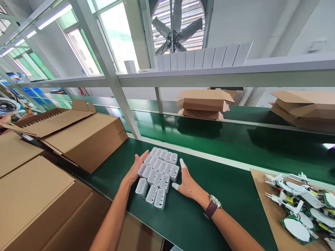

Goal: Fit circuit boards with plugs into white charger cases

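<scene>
Several small white charger housings (158, 172) stand packed in rows on the green bench (225, 195). My left hand (136, 168) lies flat against the left side of the block, fingers stretched along it. My right hand (186, 183) rests open on the bench just right of the block, with white finger cots on the thumb and a fingertip, and a watch on the wrist. Neither hand holds anything.
Open cardboard boxes (78, 134) lie to the left and near front. A cardboard sheet (264, 195) at the right carries several circuit boards and plug parts (300, 205). Beyond runs a green conveyor (235, 136) with folded cartons (204, 103). Another person's hand (5, 119) shows at far left.
</scene>
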The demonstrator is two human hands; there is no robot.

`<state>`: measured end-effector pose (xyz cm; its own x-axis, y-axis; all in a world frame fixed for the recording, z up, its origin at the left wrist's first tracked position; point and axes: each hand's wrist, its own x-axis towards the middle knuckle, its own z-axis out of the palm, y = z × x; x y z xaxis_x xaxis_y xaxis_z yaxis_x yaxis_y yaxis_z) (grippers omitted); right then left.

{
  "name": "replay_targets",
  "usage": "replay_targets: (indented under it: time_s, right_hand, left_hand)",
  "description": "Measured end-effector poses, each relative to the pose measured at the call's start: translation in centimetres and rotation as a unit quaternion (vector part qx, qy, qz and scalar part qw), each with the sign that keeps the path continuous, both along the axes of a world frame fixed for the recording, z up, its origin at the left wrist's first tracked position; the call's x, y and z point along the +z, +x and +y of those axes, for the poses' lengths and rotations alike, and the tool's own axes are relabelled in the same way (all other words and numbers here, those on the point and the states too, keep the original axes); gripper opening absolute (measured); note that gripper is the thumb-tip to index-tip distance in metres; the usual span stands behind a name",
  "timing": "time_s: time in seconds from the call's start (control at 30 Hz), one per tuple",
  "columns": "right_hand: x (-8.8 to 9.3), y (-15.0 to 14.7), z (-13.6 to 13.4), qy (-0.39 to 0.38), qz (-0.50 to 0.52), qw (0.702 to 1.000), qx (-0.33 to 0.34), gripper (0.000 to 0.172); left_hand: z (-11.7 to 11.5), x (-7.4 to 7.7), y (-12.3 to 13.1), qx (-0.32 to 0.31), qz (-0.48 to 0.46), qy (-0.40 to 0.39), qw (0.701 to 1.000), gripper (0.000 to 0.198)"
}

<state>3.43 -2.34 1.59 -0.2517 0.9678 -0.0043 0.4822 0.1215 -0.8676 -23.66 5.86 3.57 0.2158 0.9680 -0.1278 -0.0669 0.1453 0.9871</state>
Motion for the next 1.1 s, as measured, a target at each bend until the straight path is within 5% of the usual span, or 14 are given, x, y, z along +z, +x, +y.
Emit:
replay_targets:
  time_s: [0.27, 0.43, 0.53, 0.63, 0.73, 0.83, 0.93, 1.1]
  right_hand:
    - [-0.1, -0.2, 2.9, 0.057, 0.082, 0.994, 0.044, 0.109]
    - [0.7, 0.7, 3.2, 0.091, 0.026, 0.995, 0.018, 0.096]
    - [1.8, 2.1, 0.6, 0.176, -0.057, 0.983, -0.016, 0.066]
    - [2.4, 2.9, -3.3, 0.218, -0.097, 0.97, 0.04, 0.049]
    - [2.3, 1.8, -6.1, 0.184, -0.14, 0.962, 0.143, 0.048]
    - [2.0, -0.8, -6.3, 0.162, -0.19, 0.949, 0.193, 0.033]
    - [1.8, -3.7, -5.1, 0.153, -0.223, 0.94, 0.208, 0.017]
    - [1.7, -6.5, -3.8, 0.175, -0.201, 0.949, 0.168, 0.02]
  left_hand:
    - [0.9, -0.7, 1.0, -0.001, 0.042, 0.015, 0.999, 0.102]
    - [1.4, 1.0, 1.2, 0.028, 0.066, 0.026, 0.997, 0.11]
    - [-1.3, 2.5, -0.4, 0.074, 0.107, 0.126, 0.983, 0.107]
    - [-6.5, 3.1, -2.1, 0.05, 0.202, 0.206, 0.956, 0.104]
    - [-11.7, 2.2, -2.1, 0.02, 0.312, 0.172, 0.934, 0.119]
    - [-14.4, 0.6, -0.7, 0.004, 0.352, 0.121, 0.928, 0.128]
    - [-14.1, -0.7, 0.1, 0.025, 0.344, 0.107, 0.933, 0.127]
    - [-11.8, -1.4, -1.0, 0.066, 0.306, 0.119, 0.942, 0.114]
